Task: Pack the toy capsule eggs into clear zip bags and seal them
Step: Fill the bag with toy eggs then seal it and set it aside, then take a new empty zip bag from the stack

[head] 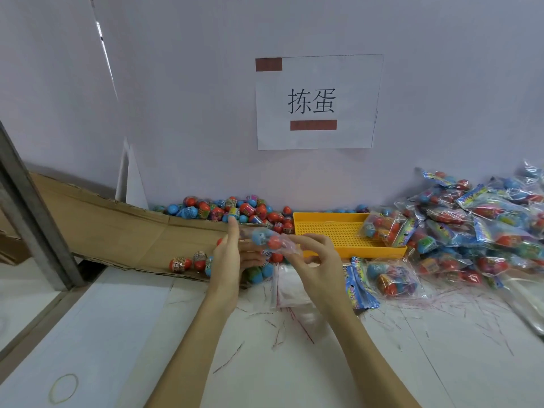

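Between my two hands hangs a clear zip bag with a blue capsule egg and a red one inside. My left hand supports the bag's left end, its fingers stretched upward. My right hand pinches the bag's right end with curled fingers. A heap of loose red and blue capsule eggs lies against the wall behind my hands. A few more eggs sit on the cardboard to the left. A stack of empty clear zip bags lies flat under my right hand.
A yellow perforated tray holds one filled bag. A big pile of filled bags covers the right side. A flattened cardboard sheet slopes in from the left. Blue header cards, red strip scraps and a rubber band lie on the white table.
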Motion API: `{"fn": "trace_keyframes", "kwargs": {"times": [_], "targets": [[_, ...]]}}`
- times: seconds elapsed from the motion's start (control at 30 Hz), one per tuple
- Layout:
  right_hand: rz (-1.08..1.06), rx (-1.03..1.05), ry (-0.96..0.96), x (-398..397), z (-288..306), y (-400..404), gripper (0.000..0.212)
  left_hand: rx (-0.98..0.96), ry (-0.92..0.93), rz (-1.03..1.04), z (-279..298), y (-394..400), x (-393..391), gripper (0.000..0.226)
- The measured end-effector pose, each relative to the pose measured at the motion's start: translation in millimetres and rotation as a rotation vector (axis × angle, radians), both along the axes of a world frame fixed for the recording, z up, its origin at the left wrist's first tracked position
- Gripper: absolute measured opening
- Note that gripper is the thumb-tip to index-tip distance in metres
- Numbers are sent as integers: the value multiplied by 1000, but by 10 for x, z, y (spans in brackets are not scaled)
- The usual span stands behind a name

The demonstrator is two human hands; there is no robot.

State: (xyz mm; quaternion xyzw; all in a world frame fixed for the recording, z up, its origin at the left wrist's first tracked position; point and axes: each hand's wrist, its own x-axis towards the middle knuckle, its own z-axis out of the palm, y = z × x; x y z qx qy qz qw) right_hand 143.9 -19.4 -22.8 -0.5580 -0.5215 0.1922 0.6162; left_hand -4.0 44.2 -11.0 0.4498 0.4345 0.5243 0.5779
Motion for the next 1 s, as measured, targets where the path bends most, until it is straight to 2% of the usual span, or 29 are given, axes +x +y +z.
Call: {"fn": "trace_keyframes", "kwargs": {"times": [0.07,0.13,0.17,0.23,0.27,0.3,0.4,0.47,0.5,0.53,0.6,0.63,0.7,0.77,0.87,1.0], "targets": [[26,21,-90,-11,-4,-10,31,3,-44,-91,21,-33,15,67],[153,-11,-76,-2,8,-22,39,49,3,-27,-7,-35,-1,47],[248,-41,12,-6,23,-26,44,68,30,7,-15,-28,-18,43],[373,-109,315,-37,68,-19,47,107,45,12,-18,-1,-49,44],[367,-138,414,-43,79,-22,45,134,42,-20,-16,7,-62,45],[338,-172,433,-34,82,-31,44,168,46,-65,-15,7,-70,47],[356,-281,232,65,69,-58,29,291,143,-137,-13,-29,-37,50],[298,-240,194,164,100,-77,25,362,222,-93,-34,-57,7,52],[226,-140,286,223,128,-80,30,399,264,-67,-40,-68,27,50],[167,0,502,296,176,-76,40,450,321,-48,-53,-73,38,45],[194,263,1034,430,214,-85,71,605,495,-41,-89,-71,46,32],[200,325,1169,481,212,-94,77,708,595,-56,-106,-69,48,25],[141,262,1118,469,184,-95,70,893,796,-153,-150,-67,59,17],[88,163,1020,384,140,-85,51,978,972,-304,-219,-77,68,16],[44,11,808,301,132,-64,20,945,1122,-425,-323,-83,71,24],[25,-45,571,304,90,-51,21,865,1137,-385,-336,-76,89,23]]}}
